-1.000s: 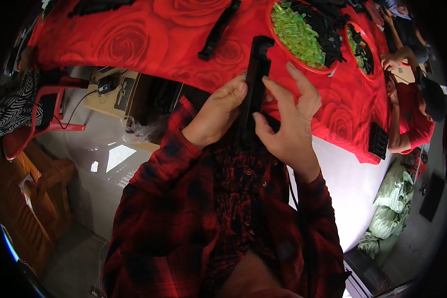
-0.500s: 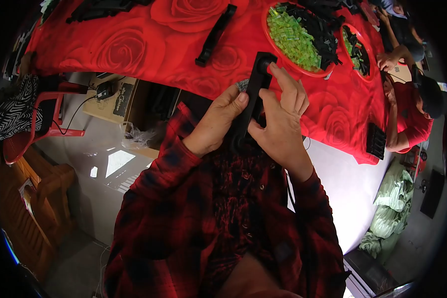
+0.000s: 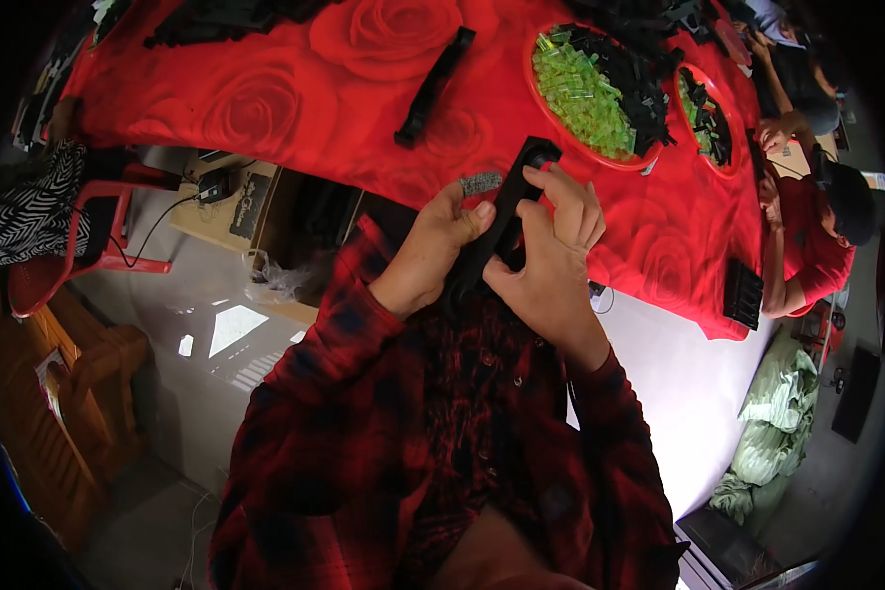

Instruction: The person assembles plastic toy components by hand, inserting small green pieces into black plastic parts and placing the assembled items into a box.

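Observation:
My left hand (image 3: 425, 246) is closed around a long, narrow black plastic bar (image 3: 507, 202), with its thumb on top. A grey wrap covers one fingertip, which sticks out past the bar's left side. From the right, my right hand (image 3: 553, 267) grips the same bar, its curled fingertips pressed near the far end and its thumb lower down. The bar slants over my lap, just off the table's near edge. Its near end is dark against my clothes and hard to make out. A similar black bar (image 3: 437, 88) lies on the red rose-patterned tablecloth (image 3: 364, 108).
Right of my hands stands a red bowl (image 3: 615, 165) of yellow-green clear pieces (image 3: 582, 93) and black pieces (image 3: 647, 98); a smaller red bowl (image 3: 726, 173) is beyond it. Black parts (image 3: 216, 22) lie far left. A co-worker in red (image 3: 824, 251) sits at right, near a black slotted part (image 3: 743, 293).
The bar's far end has come nearer to me and tilted rightward. My right fingers have moved down with it, still against the bar. The whole view has shifted slightly.

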A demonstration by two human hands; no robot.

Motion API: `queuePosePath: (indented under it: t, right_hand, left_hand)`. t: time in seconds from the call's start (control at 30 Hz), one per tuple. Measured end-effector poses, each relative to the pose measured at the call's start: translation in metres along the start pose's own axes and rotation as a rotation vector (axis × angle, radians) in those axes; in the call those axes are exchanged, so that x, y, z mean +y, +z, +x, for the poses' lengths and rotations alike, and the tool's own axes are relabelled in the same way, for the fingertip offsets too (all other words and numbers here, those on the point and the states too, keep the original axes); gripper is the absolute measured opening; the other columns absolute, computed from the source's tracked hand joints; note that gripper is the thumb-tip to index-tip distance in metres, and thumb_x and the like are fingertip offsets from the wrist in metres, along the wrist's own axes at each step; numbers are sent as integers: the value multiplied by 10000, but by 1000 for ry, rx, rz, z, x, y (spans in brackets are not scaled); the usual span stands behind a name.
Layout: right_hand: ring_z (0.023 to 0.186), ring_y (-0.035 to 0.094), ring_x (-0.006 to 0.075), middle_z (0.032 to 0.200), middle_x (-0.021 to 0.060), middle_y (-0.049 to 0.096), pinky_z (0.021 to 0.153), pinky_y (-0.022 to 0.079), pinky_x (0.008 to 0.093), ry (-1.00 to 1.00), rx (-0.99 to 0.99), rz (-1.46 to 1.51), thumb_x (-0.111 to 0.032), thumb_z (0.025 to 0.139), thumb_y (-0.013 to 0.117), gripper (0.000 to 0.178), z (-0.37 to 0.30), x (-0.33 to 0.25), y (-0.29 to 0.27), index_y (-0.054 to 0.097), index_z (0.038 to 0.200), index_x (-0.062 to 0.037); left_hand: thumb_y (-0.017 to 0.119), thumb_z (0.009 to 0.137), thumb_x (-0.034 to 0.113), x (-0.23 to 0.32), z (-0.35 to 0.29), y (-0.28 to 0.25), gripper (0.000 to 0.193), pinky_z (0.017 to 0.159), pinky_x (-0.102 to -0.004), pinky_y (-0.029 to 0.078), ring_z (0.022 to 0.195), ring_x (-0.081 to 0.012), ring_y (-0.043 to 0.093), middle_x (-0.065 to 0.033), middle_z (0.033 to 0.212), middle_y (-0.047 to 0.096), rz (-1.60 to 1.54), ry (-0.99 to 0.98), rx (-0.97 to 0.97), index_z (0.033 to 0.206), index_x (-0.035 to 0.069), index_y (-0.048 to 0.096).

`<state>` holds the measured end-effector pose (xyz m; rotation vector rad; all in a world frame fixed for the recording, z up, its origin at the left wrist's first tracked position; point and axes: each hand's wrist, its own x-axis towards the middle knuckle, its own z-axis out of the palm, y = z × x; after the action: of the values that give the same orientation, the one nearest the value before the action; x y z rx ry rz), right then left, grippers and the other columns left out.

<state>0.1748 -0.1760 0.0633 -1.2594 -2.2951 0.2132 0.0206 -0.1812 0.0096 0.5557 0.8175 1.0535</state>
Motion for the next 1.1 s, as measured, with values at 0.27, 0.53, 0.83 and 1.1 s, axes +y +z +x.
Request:
queuePosePath:
  t: [0.27, 0.53, 0.83, 1.1]
  right_hand:
    - [1321, 354, 345, 1412, 111, 399, 1128, 243, 519, 105, -5, 97, -132, 658, 774, 416, -5, 0, -9, 579, 1004, -5]
    - [1241, 492, 224, 1385, 105, 419, 1050, 394, 347, 481, -108, 1254, -20, 760, 680, 420, -13, 32, -24, 599, 1167, 42]
    - [1217, 515, 180, 1272, 85, 572, 1035, 381, 292, 562, -202, 1510, -157, 958, 526, 341, -8, 27, -22, 594, 1240, 23]
    - [1189, 516, 245, 1250, 128, 538, 1022, 405, 345, 165, 266, 573, 37, 835, 653, 316, 0, 11, -27, 636, 1145, -19]
  left_hand:
    - [550, 1024, 203, 7, -6, 7, 443, 867, -261, 498, 985, -118, 612, -68, 1102, 622, 29, 44, -84, 1385, -13, 412]
    - [715, 803, 24, 12, -12, 11, 484, 982, -380, 462, 1187, -336, 535, -163, 1322, 513, 1222, 920, 3, 1264, 22, 566]
    - [703, 831, 84, 32, -6, 10, 398, 847, -368, 467, 978, -342, 551, -140, 1065, 581, 1040, 902, -23, 1210, 23, 596]
    - [556, 1002, 350, 25, -4, -10, 467, 874, -310, 510, 953, -172, 629, -94, 1106, 635, -260, 145, -336, 1330, 26, 484]
